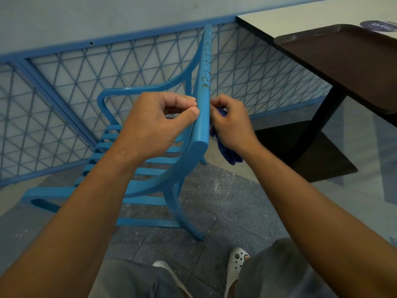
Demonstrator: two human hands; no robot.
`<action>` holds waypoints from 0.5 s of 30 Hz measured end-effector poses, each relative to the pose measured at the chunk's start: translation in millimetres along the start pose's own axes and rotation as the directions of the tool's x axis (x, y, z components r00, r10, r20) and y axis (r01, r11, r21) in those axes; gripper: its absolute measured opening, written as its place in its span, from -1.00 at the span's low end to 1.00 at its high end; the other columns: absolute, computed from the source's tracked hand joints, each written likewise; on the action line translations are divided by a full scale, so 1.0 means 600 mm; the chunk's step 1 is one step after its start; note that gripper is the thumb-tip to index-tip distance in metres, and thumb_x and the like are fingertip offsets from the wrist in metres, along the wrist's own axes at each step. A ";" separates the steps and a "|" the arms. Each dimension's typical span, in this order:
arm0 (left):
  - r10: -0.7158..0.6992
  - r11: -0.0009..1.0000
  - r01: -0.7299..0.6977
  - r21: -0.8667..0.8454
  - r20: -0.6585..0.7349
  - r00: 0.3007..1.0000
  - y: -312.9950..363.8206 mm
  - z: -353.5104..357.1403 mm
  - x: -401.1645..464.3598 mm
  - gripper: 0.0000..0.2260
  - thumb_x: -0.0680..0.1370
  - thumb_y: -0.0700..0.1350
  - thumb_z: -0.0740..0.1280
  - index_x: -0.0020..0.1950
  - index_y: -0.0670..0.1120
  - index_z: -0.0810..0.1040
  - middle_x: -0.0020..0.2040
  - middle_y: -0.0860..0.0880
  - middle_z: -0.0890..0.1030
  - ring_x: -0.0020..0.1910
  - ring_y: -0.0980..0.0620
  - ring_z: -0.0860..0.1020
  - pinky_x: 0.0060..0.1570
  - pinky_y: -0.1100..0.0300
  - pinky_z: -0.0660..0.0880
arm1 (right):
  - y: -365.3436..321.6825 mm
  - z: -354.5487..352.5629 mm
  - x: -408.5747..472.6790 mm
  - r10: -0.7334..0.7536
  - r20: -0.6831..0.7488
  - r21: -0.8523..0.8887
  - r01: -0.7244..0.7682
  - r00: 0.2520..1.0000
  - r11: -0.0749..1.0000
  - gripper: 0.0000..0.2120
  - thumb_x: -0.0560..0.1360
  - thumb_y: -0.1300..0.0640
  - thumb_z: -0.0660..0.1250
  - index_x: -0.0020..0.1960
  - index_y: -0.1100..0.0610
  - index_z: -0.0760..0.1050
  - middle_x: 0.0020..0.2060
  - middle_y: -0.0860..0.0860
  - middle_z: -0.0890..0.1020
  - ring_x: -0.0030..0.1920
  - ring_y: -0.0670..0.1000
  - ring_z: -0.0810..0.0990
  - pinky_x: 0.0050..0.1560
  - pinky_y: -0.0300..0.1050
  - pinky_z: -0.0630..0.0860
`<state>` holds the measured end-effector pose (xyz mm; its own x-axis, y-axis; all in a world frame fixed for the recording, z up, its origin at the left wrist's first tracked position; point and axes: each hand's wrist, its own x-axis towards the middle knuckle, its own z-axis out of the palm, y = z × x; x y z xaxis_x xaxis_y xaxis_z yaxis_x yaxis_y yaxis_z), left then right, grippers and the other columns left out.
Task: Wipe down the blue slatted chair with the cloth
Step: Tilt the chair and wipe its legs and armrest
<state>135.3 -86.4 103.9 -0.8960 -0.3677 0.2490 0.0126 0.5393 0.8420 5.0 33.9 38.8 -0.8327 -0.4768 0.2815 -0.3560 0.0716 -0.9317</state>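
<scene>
The blue slatted chair [137, 198] stands in front of me, its curved top rail running from near me toward the wall. My left hand [159, 123] pinches the left side of that rail with thumb and fingers. My right hand [231, 123] is closed around a dark blue cloth [227, 151] and presses it against the rail's right side. Most of the cloth hangs below my right palm; the part between hand and rail is hidden.
A blue lattice railing [64, 100] runs along the wall behind the chair. At the right stands a white table [279, 20] on a black pedestal [320, 125], with a brown tray [343, 61] jutting over its edge. My feet in white clogs [236, 263] are on the grey tiled floor.
</scene>
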 end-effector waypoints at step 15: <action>-0.018 1.000 0.018 -0.006 0.073 0.997 -0.004 -0.005 0.019 -0.70 0.55 -0.12 0.46 0.29 -0.07 0.64 0.21 0.11 0.67 0.22 0.25 0.60 0.31 0.16 0.51 | -0.023 0.005 0.023 -0.004 -0.175 0.215 0.042 0.985 0.976 -0.79 0.68 0.17 0.26 0.20 0.20 0.62 0.00 0.03 0.72 0.01 -0.08 0.68 0.07 -0.17 0.62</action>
<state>126.3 -94.3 106.3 -0.9262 -0.3206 0.1983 -0.0010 0.5281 0.8492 -0.6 23.8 55.0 -0.8928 -0.3163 0.3207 -0.2909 -0.1389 -0.9466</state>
